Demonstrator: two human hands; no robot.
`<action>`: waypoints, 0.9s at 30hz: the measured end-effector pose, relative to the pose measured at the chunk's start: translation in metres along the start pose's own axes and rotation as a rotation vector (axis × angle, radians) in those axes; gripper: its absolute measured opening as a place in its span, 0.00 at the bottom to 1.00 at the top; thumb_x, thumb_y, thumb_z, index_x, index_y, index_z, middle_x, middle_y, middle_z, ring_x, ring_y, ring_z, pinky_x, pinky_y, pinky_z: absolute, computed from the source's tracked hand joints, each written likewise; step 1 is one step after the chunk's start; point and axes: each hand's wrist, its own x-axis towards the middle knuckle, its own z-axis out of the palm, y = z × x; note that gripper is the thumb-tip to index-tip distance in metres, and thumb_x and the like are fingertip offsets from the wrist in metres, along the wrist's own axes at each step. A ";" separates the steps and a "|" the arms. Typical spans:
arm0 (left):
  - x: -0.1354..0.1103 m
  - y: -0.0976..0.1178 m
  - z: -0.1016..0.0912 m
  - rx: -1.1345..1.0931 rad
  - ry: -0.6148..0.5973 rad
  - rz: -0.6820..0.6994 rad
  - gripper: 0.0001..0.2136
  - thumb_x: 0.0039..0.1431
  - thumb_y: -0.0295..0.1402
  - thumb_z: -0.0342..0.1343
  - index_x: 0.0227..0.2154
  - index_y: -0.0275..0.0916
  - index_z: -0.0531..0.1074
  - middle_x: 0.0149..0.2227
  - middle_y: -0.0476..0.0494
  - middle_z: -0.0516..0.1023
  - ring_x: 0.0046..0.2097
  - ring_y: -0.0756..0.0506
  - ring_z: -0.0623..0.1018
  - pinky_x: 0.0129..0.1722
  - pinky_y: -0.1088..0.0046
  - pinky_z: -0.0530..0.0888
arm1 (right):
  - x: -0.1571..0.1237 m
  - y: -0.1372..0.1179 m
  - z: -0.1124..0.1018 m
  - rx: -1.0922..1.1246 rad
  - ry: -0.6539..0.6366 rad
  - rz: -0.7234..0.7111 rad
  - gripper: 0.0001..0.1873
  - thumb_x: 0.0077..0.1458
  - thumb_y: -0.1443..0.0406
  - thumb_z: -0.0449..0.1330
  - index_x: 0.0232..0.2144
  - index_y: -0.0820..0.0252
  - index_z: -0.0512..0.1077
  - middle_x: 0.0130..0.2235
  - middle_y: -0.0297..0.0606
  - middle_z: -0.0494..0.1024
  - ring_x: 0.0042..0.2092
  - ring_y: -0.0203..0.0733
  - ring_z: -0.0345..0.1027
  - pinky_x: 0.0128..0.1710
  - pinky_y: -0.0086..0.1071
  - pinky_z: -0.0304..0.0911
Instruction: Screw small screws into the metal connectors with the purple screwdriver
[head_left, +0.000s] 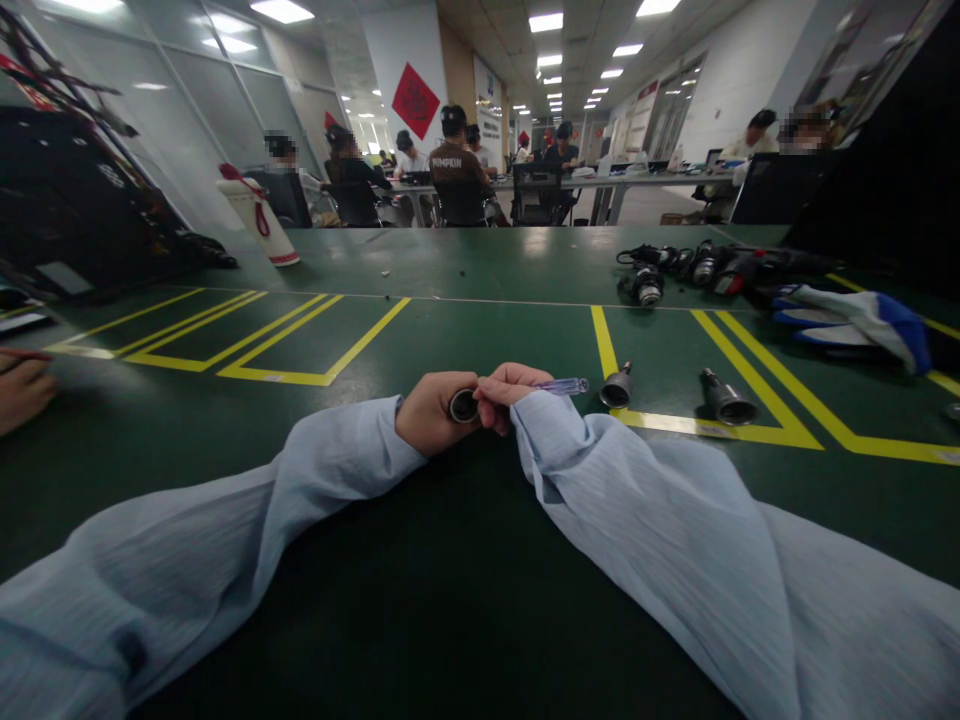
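Observation:
My left hand (437, 413) is closed around a cup-shaped metal part (463, 405), whose round dark opening faces me. Just to its right, my right hand (511, 395) pinches a clear, purplish pen (564, 386), its outer end pointing right. The fingertips of both hands meet at the metal part's rim; whether the pen's other end touches the part is hidden. On the table right of my hands lie two similar metal parts, each a cup with a narrower stem: a nearer one (616, 387) by the yellow tape corner and a farther one (731, 402) beside it.
Yellow tape (277, 377) marks boxes on the green table (480, 340). Black-and-silver devices with cables (649, 285) and blue-white gloves (855, 322) lie right. A white bottle (259, 215) stands back left. Another person's hand (26, 388) is at the left edge. Several people sit beyond.

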 end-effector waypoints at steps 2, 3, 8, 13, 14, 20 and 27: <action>0.000 0.001 0.000 -0.005 -0.004 0.013 0.06 0.45 0.26 0.53 0.17 0.35 0.64 0.19 0.50 0.70 0.22 0.54 0.69 0.24 0.80 0.66 | 0.000 0.000 0.000 0.005 -0.002 0.009 0.09 0.42 0.62 0.60 0.17 0.61 0.67 0.13 0.29 0.69 0.13 0.28 0.55 0.12 0.24 0.50; 0.000 0.001 0.000 -0.006 -0.005 0.022 0.06 0.45 0.26 0.53 0.17 0.35 0.64 0.19 0.50 0.70 0.22 0.54 0.69 0.23 0.80 0.66 | 0.000 -0.001 0.000 0.008 -0.001 0.010 0.09 0.42 0.62 0.60 0.17 0.62 0.67 0.13 0.29 0.68 0.13 0.28 0.55 0.11 0.24 0.50; -0.001 -0.002 0.001 0.016 -0.001 0.042 0.04 0.45 0.26 0.54 0.19 0.34 0.66 0.20 0.49 0.71 0.22 0.54 0.69 0.23 0.80 0.66 | 0.000 -0.001 -0.001 0.020 -0.011 -0.010 0.10 0.42 0.63 0.58 0.16 0.62 0.66 0.12 0.28 0.67 0.12 0.27 0.53 0.11 0.24 0.48; -0.001 -0.002 0.002 0.039 -0.034 0.061 0.03 0.46 0.27 0.54 0.20 0.34 0.67 0.21 0.49 0.71 0.23 0.54 0.69 0.24 0.80 0.66 | -0.001 -0.003 -0.001 0.018 -0.009 -0.012 0.09 0.40 0.64 0.58 0.14 0.63 0.66 0.10 0.29 0.65 0.13 0.29 0.55 0.12 0.25 0.50; -0.001 -0.001 0.002 0.046 -0.036 0.060 0.03 0.46 0.27 0.54 0.21 0.34 0.67 0.21 0.49 0.71 0.23 0.54 0.69 0.24 0.80 0.66 | -0.001 -0.004 -0.001 0.022 -0.007 -0.013 0.09 0.40 0.65 0.58 0.14 0.63 0.66 0.10 0.29 0.65 0.13 0.29 0.55 0.12 0.25 0.49; -0.001 0.000 0.002 0.051 -0.065 0.026 0.04 0.47 0.29 0.54 0.23 0.32 0.68 0.21 0.49 0.70 0.23 0.53 0.69 0.23 0.80 0.65 | -0.002 -0.004 0.003 0.016 0.061 -0.052 0.13 0.42 0.63 0.56 0.11 0.61 0.63 0.09 0.28 0.62 0.11 0.28 0.51 0.11 0.25 0.46; 0.000 -0.001 0.001 0.053 -0.006 -0.034 0.05 0.45 0.29 0.54 0.20 0.32 0.66 0.19 0.49 0.68 0.22 0.54 0.67 0.21 0.80 0.64 | -0.001 0.001 0.007 -0.014 0.152 -0.040 0.13 0.46 0.59 0.54 0.17 0.61 0.65 0.10 0.26 0.63 0.11 0.27 0.51 0.12 0.24 0.48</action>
